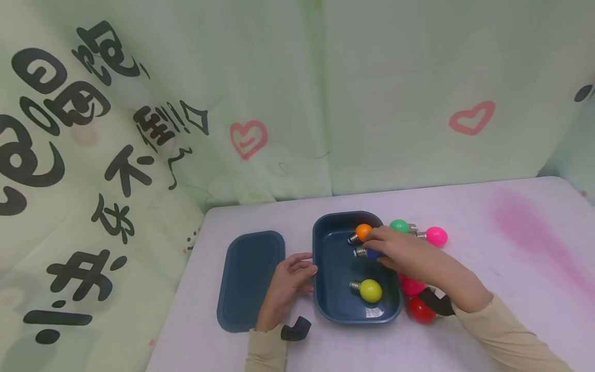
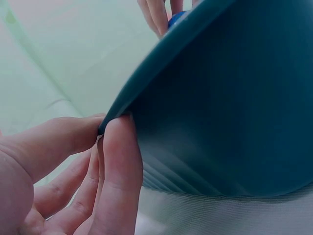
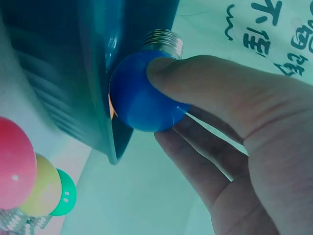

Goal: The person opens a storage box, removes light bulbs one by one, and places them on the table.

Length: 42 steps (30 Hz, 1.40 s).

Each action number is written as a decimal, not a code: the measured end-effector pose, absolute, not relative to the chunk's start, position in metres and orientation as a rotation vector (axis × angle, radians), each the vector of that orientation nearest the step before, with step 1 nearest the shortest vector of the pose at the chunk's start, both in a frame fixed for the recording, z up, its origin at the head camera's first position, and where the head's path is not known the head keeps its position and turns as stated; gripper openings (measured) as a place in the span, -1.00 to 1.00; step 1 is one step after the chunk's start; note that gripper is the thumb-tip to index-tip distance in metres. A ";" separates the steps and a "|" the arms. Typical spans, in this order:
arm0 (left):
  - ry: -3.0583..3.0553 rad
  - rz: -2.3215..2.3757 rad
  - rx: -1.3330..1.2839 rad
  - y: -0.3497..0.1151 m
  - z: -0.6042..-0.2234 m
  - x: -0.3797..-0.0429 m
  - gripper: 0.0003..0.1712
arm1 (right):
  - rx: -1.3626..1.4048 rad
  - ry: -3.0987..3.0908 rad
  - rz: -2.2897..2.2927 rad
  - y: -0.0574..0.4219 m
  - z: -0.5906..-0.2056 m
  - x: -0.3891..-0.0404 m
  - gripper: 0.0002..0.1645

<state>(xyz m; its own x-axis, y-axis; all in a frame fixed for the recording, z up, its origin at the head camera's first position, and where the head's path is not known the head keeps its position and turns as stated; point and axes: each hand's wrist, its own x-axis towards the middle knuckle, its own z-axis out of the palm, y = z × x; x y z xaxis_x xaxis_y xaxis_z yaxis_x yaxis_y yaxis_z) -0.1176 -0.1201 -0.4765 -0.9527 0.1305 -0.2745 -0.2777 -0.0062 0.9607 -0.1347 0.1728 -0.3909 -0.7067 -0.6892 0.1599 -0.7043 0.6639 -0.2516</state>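
Observation:
A dark blue rectangular tub (image 1: 332,305) stands on the table, with an orange light bulb (image 1: 364,231) and a yellow light bulb (image 1: 371,291) inside it. My right hand (image 1: 405,254) pinches a blue light bulb (image 3: 142,93) by its round glass, over the tub's right part; its metal screw base (image 1: 360,252) points left. At the tub's left side, my left hand (image 1: 290,279) pinches the rim (image 2: 122,93) between thumb and fingers, as the left wrist view shows. My right palm and some of its fingers are hidden in the head view.
A dark blue flat lid (image 1: 253,279) lies left of the tub. Right of the tub sit a green bulb (image 1: 399,226), a pink bulb (image 1: 437,236), a pinkish-red bulb (image 1: 411,285) and a red bulb (image 1: 422,310). A printed curtain (image 1: 395,103) hangs behind the table.

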 end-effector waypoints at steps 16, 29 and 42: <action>2.005 2.022 -0.172 -0.120 -0.476 -0.117 -0.46 | 1.137 -2.790 0.471 0.198 -0.381 -0.127 -0.39; 1.997 2.033 -0.164 -0.120 -0.477 -0.118 -0.47 | 1.035 -2.832 0.453 0.225 -0.383 -0.125 -0.37; 1.995 2.037 -0.171 -0.120 -0.476 -0.118 -0.46 | 0.945 -2.867 0.481 0.251 -0.393 -0.125 -0.41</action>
<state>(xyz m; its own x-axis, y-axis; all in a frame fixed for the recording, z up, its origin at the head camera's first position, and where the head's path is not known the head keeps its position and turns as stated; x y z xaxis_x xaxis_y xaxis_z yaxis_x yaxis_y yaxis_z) -0.1180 -0.1199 -0.4764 -0.9527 0.1183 -0.2801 -0.2825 -0.0035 0.9593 -0.1253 0.2510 -0.3934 -0.8056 -0.5657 0.1761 -0.5922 0.7597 -0.2687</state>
